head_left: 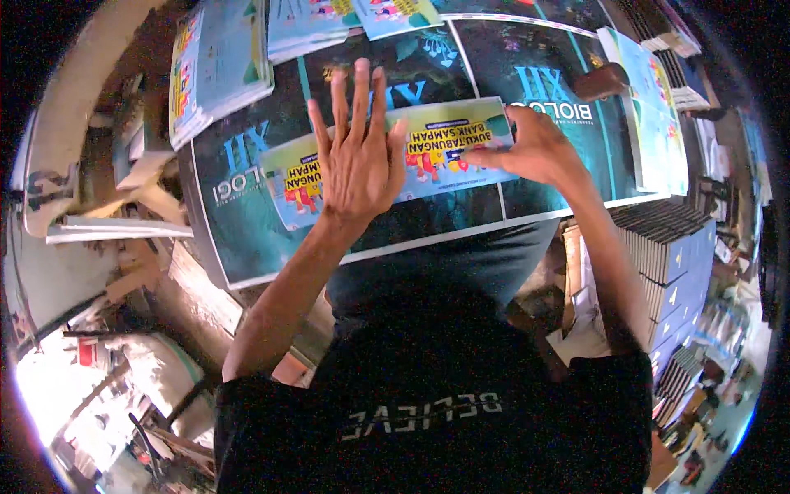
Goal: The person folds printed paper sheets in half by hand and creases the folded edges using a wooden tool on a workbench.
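Observation:
A long printed cover sheet (448,152), light blue and yellow with repeated cartoon figures, lies slightly tilted across the table before me. My left hand (358,156) is laid flat on its left-middle part, fingers spread and pointing away from me. At the sheet's right end is my right hand (535,148). Its thumb stretches left over the printed face, and the forefinger sits apart from it by the far right corner. The other right fingers are mostly hidden. Beneath the sheet, dark teal printed covers (288,255) spread over the tabletop.
Stacks of similar printed sheets stand at the far left (218,74), with more sheets (313,33) at the far middle. Another pile (654,115) lies right, near a brown cylinder-shaped object (601,82). Blue-covered book stacks (671,263) rise beside my right arm. Left lies a white sack (164,379).

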The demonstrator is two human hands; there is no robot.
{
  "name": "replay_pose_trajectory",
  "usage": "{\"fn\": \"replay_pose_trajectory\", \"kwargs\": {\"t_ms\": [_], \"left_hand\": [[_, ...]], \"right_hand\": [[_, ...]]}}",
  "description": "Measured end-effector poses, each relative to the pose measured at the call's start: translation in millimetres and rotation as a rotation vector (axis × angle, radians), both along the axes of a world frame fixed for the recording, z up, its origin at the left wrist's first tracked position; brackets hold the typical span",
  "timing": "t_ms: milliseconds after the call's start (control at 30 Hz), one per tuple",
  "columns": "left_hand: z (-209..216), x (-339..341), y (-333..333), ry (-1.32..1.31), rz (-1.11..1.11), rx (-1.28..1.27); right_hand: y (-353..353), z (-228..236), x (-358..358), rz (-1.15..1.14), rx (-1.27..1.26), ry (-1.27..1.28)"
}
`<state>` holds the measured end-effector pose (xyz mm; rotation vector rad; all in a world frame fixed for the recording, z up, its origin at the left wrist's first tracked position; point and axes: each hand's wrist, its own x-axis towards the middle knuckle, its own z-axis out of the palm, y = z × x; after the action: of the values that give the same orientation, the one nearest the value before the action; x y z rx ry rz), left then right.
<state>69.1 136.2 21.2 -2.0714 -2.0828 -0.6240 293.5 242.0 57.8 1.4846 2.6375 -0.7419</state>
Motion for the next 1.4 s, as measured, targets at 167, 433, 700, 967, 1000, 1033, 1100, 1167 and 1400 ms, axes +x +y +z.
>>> {"fn": "replay_pose_trajectory", "kwargs": {"t_ms": [167, 433, 700, 967, 1000, 1033, 1100, 1167, 1400], "left_hand": [[-6.3, -0.3, -3.0, -0.022, 0.013, 0.018], [-17.4, -1.5, 0.2, -0.123, 0.000, 0.145], [-20.1, -11.7, -4.0, -0.371, -0.037, 0.318], [-29.7, -11.6, -2.5, -0.581, -0.060, 0.475], [-27.5, -18.2, -7.4, -0.538, -0.037, 0.480], [-29.7, -19.2, -8.4, -0.508, -0.029, 0.484], [-30.2, -16.0, -0.6, -0.507, -0.032, 0.489], [-32.1, -5.8, 12.3, -0.378, -0.011, 0.480], [-26.7, -3.1, -8.3, -0.021, 0.055, 0.369]], "right_hand": [[7.3, 37.6, 5.4, -0.077, 0.063, 0.046], [146.3, 24.8, 113.0, -0.476, 0.372, 0.152], [111.3, 16.5, 98.1, -0.328, 0.144, 0.554], [-74.8, 113.6, -30.1, -0.239, 0.093, 0.940], [-90.9, 112.9, -46.0, -0.185, 0.027, 0.865], [-107.3, 108.5, -56.4, -0.145, -0.023, 0.778], [-122.8, 86.4, -76.3, -0.125, -0.068, 0.610], [-106.3, 27.9, -87.1, -0.081, -0.013, 0.561], [-91.4, 24.7, -88.5, -0.037, -0.239, 0.635]]}}
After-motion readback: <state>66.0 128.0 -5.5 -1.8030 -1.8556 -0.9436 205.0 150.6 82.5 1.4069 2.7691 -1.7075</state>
